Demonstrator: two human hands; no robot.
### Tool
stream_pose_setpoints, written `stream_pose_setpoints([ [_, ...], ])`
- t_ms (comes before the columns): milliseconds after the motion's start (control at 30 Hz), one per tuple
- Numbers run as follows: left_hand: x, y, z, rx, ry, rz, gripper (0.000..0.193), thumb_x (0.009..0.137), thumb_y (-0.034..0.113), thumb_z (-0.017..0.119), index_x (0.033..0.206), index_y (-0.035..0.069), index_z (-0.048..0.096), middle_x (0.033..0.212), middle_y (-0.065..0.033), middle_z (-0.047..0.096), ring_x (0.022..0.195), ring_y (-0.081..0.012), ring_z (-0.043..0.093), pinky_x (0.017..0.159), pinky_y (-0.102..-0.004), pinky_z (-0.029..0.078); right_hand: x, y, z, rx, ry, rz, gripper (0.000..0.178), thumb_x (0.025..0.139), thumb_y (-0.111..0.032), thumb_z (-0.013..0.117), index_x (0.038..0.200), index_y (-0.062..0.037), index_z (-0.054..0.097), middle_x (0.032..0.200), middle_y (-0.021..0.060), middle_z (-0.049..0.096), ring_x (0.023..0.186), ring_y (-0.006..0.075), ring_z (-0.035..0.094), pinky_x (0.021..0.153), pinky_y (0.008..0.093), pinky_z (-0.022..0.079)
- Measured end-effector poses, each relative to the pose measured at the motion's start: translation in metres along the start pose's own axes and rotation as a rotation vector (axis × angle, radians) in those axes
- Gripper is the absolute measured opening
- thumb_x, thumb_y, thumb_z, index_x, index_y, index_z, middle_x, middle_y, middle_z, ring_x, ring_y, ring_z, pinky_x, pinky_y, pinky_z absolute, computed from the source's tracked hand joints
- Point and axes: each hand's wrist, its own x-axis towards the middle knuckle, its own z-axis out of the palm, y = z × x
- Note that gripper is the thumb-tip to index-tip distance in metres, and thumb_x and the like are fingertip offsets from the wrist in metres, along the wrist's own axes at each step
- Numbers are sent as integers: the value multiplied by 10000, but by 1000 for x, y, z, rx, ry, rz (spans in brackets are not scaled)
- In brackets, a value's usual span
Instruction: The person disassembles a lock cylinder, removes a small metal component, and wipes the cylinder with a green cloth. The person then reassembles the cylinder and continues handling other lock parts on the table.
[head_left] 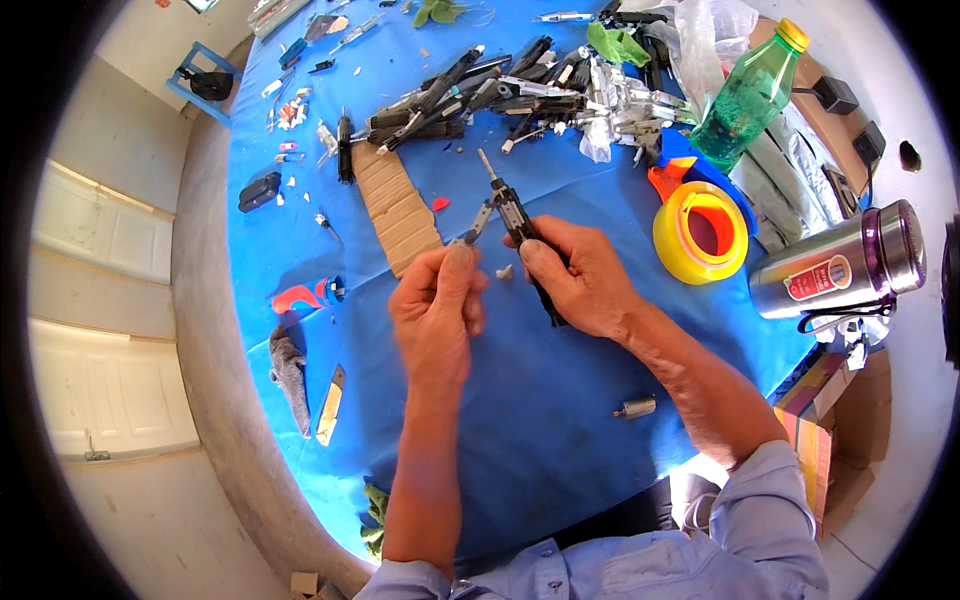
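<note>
My right hand [585, 275] is closed around a slim black device core [512, 212], held tilted with its thin metal shaft pointing up and away. Close to its left side, my left hand [437, 305] pinches a small grey metal strip [481, 221] between thumb and forefinger. The strip's upper end reaches the core's side; whether it is still joined there I cannot tell. Below the hands on the blue cloth [520, 440] lies a small metal cylinder like a motor [636, 407]. A little whitish scrap [504, 272] rests between the hands.
A heap of black cores [430, 110] lies at the far side, near a cardboard strip [400, 205]. At right stand a green bottle [745, 100], yellow tape roll [700, 235] and steel flask [840, 265]. Red-handled tool [300, 296], grey cloth [289, 380] and blade [331, 405] lie left.
</note>
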Motion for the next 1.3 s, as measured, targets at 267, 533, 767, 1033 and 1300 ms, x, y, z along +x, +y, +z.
stream_pose_setpoints([
  [267, 0, 0, 1, 28, -5, 28, 224, 1006, 233, 641, 1011, 11, 668, 738, -29, 620, 509, -45, 484, 413, -195, 356, -3, -4, -2, -23, -98, 27, 227, 967, -181, 538, 1041, 13, 628, 699, 27, 560, 629, 88, 496, 557, 295, 424],
  [533, -1, -2, 5, 180, -12, -25, 235, 992, 240, 662, 973, 8, 694, 722, -30, 627, 501, -48, 483, 414, -195, 360, -4, -4, -2, 61, -130, 28, 156, 883, -126, 512, 897, 22, 562, 659, 78, 523, 603, 126, 484, 554, 338, 422],
  [767, -1, -1, 4, 148, -32, -15, 229, 990, 234, 664, 988, 8, 697, 726, -31, 632, 502, -46, 491, 414, -194, 366, -3, -3, -1, 97, -125, 28, 139, 889, -100, 492, 899, 20, 560, 672, 58, 517, 616, 105, 471, 553, 320, 411],
  [1033, 0, -1, 2, 93, -56, -19, 228, 983, 233, 673, 988, 5, 691, 734, -34, 633, 504, -43, 490, 412, -192, 369, -2, -3, 1, 32, -104, 46, 143, 903, -88, 491, 906, 23, 581, 667, 60, 512, 619, 104, 469, 555, 323, 407],
  [1300, -1, -1, 2, 120, -66, 26, 233, 982, 231, 676, 992, -1, 684, 740, -41, 633, 509, -43, 489, 414, -194, 373, 0, -1, 0, 8, -103, 20, 129, 911, -74, 513, 930, 20, 598, 687, 82, 539, 623, 124, 484, 571, 334, 418],
])
